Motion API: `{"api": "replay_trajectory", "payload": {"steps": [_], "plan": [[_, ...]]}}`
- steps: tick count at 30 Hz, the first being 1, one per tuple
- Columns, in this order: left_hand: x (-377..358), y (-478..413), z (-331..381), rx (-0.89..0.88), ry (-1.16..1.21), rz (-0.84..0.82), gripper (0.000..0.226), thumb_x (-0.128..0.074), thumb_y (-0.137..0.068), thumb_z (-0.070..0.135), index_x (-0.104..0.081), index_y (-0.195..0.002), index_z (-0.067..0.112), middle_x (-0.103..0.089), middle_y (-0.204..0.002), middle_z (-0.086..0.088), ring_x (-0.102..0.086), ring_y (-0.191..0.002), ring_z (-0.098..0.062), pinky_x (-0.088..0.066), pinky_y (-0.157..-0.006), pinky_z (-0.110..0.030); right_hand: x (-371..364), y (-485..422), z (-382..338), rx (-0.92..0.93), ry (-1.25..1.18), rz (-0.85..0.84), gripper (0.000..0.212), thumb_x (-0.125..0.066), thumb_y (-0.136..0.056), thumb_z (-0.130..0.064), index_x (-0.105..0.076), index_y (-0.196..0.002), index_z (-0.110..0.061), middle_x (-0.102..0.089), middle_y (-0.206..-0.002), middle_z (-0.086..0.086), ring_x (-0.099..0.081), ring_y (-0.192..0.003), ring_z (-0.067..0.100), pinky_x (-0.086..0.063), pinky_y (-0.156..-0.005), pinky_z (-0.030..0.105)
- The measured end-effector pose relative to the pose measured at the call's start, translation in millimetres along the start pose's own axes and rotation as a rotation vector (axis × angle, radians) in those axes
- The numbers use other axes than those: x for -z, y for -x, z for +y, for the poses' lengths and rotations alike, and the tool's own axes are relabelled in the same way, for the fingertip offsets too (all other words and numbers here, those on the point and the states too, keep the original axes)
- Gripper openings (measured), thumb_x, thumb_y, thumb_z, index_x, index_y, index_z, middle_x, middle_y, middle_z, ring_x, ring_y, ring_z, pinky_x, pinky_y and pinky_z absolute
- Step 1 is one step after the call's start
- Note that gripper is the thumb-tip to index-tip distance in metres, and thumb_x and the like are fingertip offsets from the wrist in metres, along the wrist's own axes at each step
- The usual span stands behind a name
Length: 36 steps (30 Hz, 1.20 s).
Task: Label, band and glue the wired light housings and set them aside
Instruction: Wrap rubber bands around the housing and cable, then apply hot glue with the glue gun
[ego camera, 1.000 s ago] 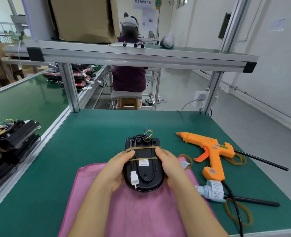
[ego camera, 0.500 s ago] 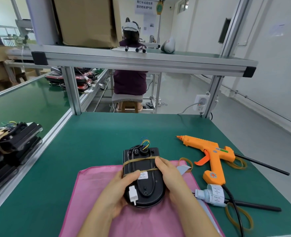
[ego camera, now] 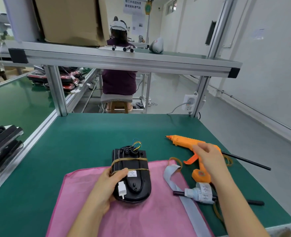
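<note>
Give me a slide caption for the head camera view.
Left hand steadies banded light housing; right hand reaches over glue gun.

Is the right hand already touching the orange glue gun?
Cannot tell. In the head view the right hand overlaps the orange glue gun, blurred; neither contact nor gap shows.

Bright, even daylight-white light fills the room, with no hard shadows; only a soft, thin shade sits under the light housing gripped by the left hand. The housing's glossy black shell shows faint pale sheen. The right hand, open above the glue gun, is smeared by motion blur at the fingers. Beyond the hands, the window is washed out. Wide-angle distortion bows the shelf rail and tilts the posts at the edges; the far background is soft.
</note>
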<state>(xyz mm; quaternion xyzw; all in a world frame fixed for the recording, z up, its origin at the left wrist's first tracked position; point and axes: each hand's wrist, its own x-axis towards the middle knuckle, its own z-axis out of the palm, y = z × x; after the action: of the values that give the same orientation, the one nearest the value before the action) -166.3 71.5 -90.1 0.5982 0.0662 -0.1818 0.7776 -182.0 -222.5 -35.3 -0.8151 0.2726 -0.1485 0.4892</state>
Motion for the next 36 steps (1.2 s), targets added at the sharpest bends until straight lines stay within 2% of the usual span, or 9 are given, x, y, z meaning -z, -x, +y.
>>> {"api": "replay_trajectory", "payload": {"steps": [4,8,11,15,18,21,24,32,36], "plan": [[0,-1,-1,-0.001,0.005,0.001,0.025,-0.065,-0.089,0.015,-0.064,-0.113,0.007,-0.074,-0.103,-0.015,-0.071,-0.086,-0.029,-0.057,-0.069,-0.035,17,-35,18,-0.195,0.352,-0.055,0.068,-0.067,-0.069,-0.068,-0.062,-0.105,-0.01,-0.058,-0.104,0.011,-0.056,-0.092,0.027,-0.038,-0.071,0.034],[0,0,-1,-0.002,-0.003,-0.022,0.028,-0.065,-0.089,0.016,-0.064,-0.115,0.007,-0.073,-0.105,-0.016,-0.07,-0.093,-0.032,-0.056,-0.077,-0.041,12,-54,26,-0.381,0.397,-0.148,0.09,-0.07,-0.075,-0.061,-0.041,-0.139,-0.005,-0.048,-0.137,0.015,-0.05,-0.116,0.033,-0.044,-0.078,0.039],[1,0,-1,-0.004,-0.003,-0.026,0.024,-0.065,-0.089,0.015,-0.065,-0.111,0.008,-0.074,-0.102,-0.014,-0.071,-0.088,-0.029,-0.057,-0.073,-0.039,10,-61,26,-0.416,0.413,-0.186,0.089,-0.076,-0.074,-0.052,-0.037,-0.141,-0.008,-0.048,-0.134,0.014,-0.05,-0.109,0.03,-0.044,-0.075,0.039],[3,-1,-1,0.003,-0.006,-0.028,0.018,-0.065,-0.089,0.016,-0.067,-0.106,0.011,-0.076,-0.097,-0.01,-0.073,-0.08,-0.022,-0.058,-0.065,-0.033,18,-71,30,-0.465,0.162,-0.179,0.067,-0.081,-0.073,-0.031,-0.047,-0.127,-0.01,-0.057,-0.109,0.015,-0.055,-0.094,0.03,-0.047,-0.075,0.041],[3,-2,-2,0.011,0.004,-0.027,0.02,-0.066,-0.088,0.017,-0.067,-0.107,0.012,-0.076,-0.097,-0.009,-0.073,-0.08,-0.022,-0.058,-0.065,-0.033,21,-73,27,-0.489,-0.026,-0.206,0.048,-0.073,-0.081,-0.019,-0.054,-0.122,-0.006,-0.062,-0.084,0.018,-0.058,-0.069,0.027,-0.047,-0.061,0.038],[3,-2,-1,0.02,0.011,-0.022,0.022,-0.067,-0.087,0.018,-0.066,-0.108,0.012,-0.075,-0.098,-0.009,-0.073,-0.081,-0.023,-0.058,-0.069,-0.035,21,-71,18,-0.5,-0.177,-0.22,0.032,-0.068,-0.088,-0.027,-0.058,-0.108,-0.004,-0.061,-0.068,0.015,-0.058,-0.054,0.024,-0.046,-0.056,0.037],[3,-1,0,0.024,0.013,-0.036,0.022,-0.066,-0.088,0.018,-0.067,-0.109,0.012,-0.075,-0.098,-0.01,-0.073,-0.08,-0.022,-0.057,-0.063,-0.032,23,-65,15,-0.421,-0.451,-0.216,0.041,-0.066,-0.085,-0.046,-0.063,-0.089,-0.005,-0.063,-0.056,0.01,-0.06,-0.043,0.02,-0.05,-0.052,0.033],[4,-2,1,0.038,0.039,-0.041,0.027,-0.065,-0.088,0.019,-0.065,-0.114,0.011,-0.074,-0.103,-0.011,-0.072,-0.089,-0.026,-0.058,-0.072,-0.035,12,-32,-2,-0.328,-0.891,-0.548,0.05,-0.074,-0.072,-0.041,-0.07,-0.111,-0.009,-0.06,-0.066,0.006,-0.057,-0.052,0.015,-0.052,-0.052,0.031],[3,-8,6,0.064,0.082,-0.021,0.026,-0.064,-0.089,0.02,-0.067,-0.112,0.008,-0.075,-0.101,-0.012,-0.072,-0.087,-0.027,-0.058,-0.075,-0.037,-2,-15,-18,-0.25,-0.859,-0.58,0.038,-0.066,-0.077,-0.029,-0.07,-0.105,-0.004,-0.073,-0.1,0.017,-0.072,-0.088,0.035,-0.06,-0.068,0.048]]}}
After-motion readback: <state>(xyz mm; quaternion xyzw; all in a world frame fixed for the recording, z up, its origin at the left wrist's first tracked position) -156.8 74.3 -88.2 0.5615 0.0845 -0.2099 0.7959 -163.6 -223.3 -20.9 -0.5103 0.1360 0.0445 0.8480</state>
